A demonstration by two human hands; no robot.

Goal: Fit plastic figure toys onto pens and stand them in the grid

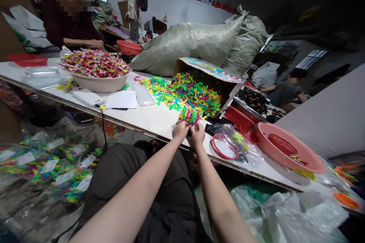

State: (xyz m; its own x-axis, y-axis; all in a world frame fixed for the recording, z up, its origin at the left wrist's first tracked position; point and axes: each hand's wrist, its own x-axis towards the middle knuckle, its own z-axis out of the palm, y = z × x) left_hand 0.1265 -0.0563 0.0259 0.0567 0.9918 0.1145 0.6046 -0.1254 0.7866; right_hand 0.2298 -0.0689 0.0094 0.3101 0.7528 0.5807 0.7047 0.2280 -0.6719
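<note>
Close together at the table's front edge are my left hand (181, 130) and my right hand (197, 133), both with curled fingers. Their fingertips nearly meet, and what they pinch is too small to make out. Just beyond the fingers, touching or nearly so, lies a dense bunch of small plastic figures (190, 114) in pink, green, yellow and blue. It joins a larger pile of the same figures (196, 93) spilling from a printed cardboard box (211, 69) lying on its side.
Left on the white table (165, 119) stand a basin of wrapped pieces (99, 82), a white power bank (88, 98) and paper (121, 100). At right are a red-rimmed basket (224, 147) and a pink basin (310, 158). Filled bags (48, 165) lie on the floor. Two people sit farther off.
</note>
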